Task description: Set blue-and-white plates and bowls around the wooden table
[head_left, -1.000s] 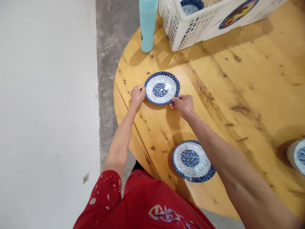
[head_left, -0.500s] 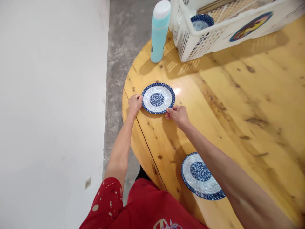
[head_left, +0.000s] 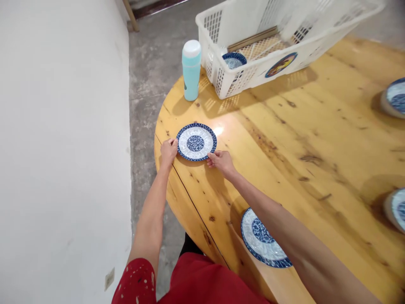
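Note:
A blue-and-white patterned plate (head_left: 195, 142) is at the left end of the wooden table, face up. My left hand (head_left: 168, 151) pinches its left rim with closed fingers. On the lower right rim, my right hand (head_left: 220, 162) grips with the thumb on top and the fingers beneath the edge. Whether the plate's base touches the wood I cannot tell. A second plate (head_left: 257, 241) of the same pattern lies nearer my body, partly hidden under my right forearm.
A light-blue bottle with a white cap (head_left: 191, 71) stands beyond the plate. Next to it, a white plastic crate (head_left: 221, 80) holds a blue-rimmed dish (head_left: 234, 62). Two patterned bowls (head_left: 394, 99) sit at the right. The wooden table (head_left: 284, 139) has a curved left edge; a white wall (head_left: 63, 126) rises beyond.
The view has swung, bringing more of the crate and the two bowls at the right into sight. Both hands keep their hold on the plate, which stays about where it was on the table.

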`<state>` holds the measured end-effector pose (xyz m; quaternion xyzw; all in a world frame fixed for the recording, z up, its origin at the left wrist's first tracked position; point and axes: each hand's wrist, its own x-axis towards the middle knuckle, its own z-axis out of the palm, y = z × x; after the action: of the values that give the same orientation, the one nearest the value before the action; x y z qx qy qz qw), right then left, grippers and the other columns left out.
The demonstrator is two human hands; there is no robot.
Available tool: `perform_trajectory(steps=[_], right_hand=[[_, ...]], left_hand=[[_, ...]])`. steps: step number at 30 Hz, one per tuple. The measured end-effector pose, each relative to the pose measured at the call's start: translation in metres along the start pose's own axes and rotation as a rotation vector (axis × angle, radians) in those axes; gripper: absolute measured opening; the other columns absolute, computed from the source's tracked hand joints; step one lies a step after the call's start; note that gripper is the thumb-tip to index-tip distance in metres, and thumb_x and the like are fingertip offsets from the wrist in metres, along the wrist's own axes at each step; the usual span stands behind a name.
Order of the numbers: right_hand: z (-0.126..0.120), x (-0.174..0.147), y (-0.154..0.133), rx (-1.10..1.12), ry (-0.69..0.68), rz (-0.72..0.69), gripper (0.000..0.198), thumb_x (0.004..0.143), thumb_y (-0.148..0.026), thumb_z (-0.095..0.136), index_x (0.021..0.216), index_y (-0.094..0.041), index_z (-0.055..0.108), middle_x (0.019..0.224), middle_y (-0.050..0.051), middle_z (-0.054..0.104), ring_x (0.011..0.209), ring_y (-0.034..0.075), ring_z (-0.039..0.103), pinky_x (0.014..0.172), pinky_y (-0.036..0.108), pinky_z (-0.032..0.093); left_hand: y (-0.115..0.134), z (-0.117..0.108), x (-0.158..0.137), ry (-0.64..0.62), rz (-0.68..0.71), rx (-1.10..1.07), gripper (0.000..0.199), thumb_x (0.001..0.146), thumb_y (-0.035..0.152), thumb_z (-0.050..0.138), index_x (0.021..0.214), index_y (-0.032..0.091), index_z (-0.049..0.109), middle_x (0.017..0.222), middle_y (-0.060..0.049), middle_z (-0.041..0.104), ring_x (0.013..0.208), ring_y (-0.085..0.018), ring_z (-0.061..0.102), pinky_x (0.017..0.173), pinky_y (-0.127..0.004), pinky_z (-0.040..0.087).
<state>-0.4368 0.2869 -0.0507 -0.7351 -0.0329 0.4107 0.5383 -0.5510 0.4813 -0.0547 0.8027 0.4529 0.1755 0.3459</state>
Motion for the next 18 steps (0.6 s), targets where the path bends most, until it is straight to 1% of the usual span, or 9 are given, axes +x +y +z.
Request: perform_trajectory(steps=[3,5,7,10,12,13,15,18], right_hand=[[-0.007,-0.014,0.007,0.026,0.0,0.0,0.03,0.094,-0.018,0.062,0.064,-0.014,0.06,0.061,0.004,0.065,0.05,0.011,0.061,0.049,0.018,0.052],[-0.017,-0.028,0.014,0.05,0.013,-0.03,0.027,0.09,-0.023,0.067,0.066,-0.013,0.062,0.064,0.005,0.067,0.052,0.011,0.062,0.05,0.019,0.052],[-0.03,-0.044,0.02,0.074,0.036,-0.068,0.027,0.083,-0.033,0.074,0.069,-0.014,0.064,0.067,0.005,0.069,0.054,0.012,0.063,0.052,0.021,0.054],[-0.053,-0.072,0.028,0.13,0.11,-0.108,0.041,0.068,-0.052,0.083,0.075,-0.014,0.069,0.068,0.004,0.069,0.055,0.014,0.063,0.055,0.025,0.056],[-0.069,-0.092,0.032,0.175,0.192,-0.132,0.049,0.062,-0.057,0.085,0.08,-0.014,0.072,0.07,0.005,0.07,0.056,0.015,0.064,0.056,0.027,0.057],[-0.077,-0.103,0.035,0.196,0.245,-0.143,0.05,0.06,-0.057,0.085,0.082,-0.014,0.073,0.071,0.005,0.07,0.057,0.015,0.064,0.056,0.027,0.058],[-0.094,-0.127,0.042,0.23,0.367,-0.156,0.046,0.061,-0.054,0.085,0.085,-0.016,0.075,0.073,0.005,0.071,0.058,0.015,0.065,0.057,0.027,0.058],[-0.119,-0.16,0.06,0.248,0.57,-0.148,0.037,0.061,-0.045,0.085,0.083,-0.017,0.076,0.073,0.005,0.072,0.058,0.015,0.066,0.056,0.025,0.056]], left_hand=[[-0.007,-0.002,-0.007,-0.046,-0.058,-0.092,0.038,0.094,0.033,0.052,0.058,0.022,0.043,0.055,0.002,0.048,0.058,-0.016,0.054,0.059,-0.026,0.039],[-0.012,-0.002,-0.015,-0.084,-0.105,-0.184,0.036,0.096,0.038,0.051,0.063,0.022,0.05,0.057,0.001,0.056,0.057,-0.017,0.059,0.059,-0.026,0.046],[-0.015,-0.001,-0.023,-0.135,-0.119,-0.275,0.034,0.096,0.041,0.051,0.069,0.022,0.054,0.059,0.0,0.06,0.056,-0.017,0.062,0.057,-0.026,0.05],[-0.016,0.003,-0.029,-0.184,-0.108,-0.343,0.031,0.095,0.039,0.054,0.07,0.022,0.054,0.061,0.0,0.062,0.057,-0.018,0.065,0.054,-0.025,0.053],[-0.016,0.003,-0.029,-0.192,-0.104,-0.347,0.031,0.095,0.038,0.055,0.069,0.022,0.053,0.061,0.0,0.062,0.057,-0.017,0.065,0.053,-0.025,0.054],[-0.017,0.002,-0.029,-0.193,-0.098,-0.344,0.032,0.095,0.038,0.054,0.068,0.021,0.052,0.06,0.0,0.062,0.057,-0.017,0.065,0.053,-0.025,0.054],[-0.019,-0.001,-0.029,-0.19,-0.093,-0.347,0.033,0.097,0.038,0.051,0.069,0.021,0.054,0.06,0.0,0.061,0.055,-0.015,0.063,0.053,-0.023,0.053],[-0.026,-0.008,-0.031,-0.158,-0.137,-0.384,0.035,0.099,0.038,0.047,0.071,0.02,0.055,0.065,-0.001,0.063,0.053,-0.012,0.061,0.051,-0.021,0.05]])
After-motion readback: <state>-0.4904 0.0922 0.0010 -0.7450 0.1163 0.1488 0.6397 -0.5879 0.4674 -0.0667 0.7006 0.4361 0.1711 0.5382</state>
